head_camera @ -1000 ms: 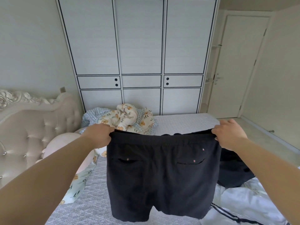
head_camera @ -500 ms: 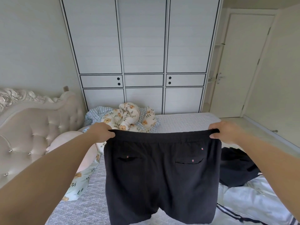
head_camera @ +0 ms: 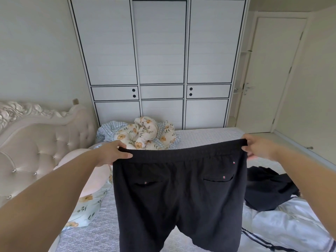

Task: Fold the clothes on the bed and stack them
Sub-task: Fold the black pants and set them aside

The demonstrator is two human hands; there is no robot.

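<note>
Both hands, well apart, grip the waistband corners of black shorts (head_camera: 180,197), the left hand (head_camera: 111,153) and right hand (head_camera: 258,148) holding them spread and hanging above the bed (head_camera: 205,137), with a dark garment (head_camera: 267,190) and a white garment (head_camera: 283,224) lying to the right.

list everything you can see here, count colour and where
shorts: 1, black, held up over the bed by the waistband
dark garment: 1, black, crumpled on the bed at right
light garment: 1, pale with dark stripes, on the bed at near right
floral bedding: 1 heap, cream and orange, far end of the bed
bed: 1, grey cover
headboard: 1, beige, left
wardrobe: 1, white, behind the bed
door: 1, white, right
hands: left hand and right hand grip the waistband ends
</note>
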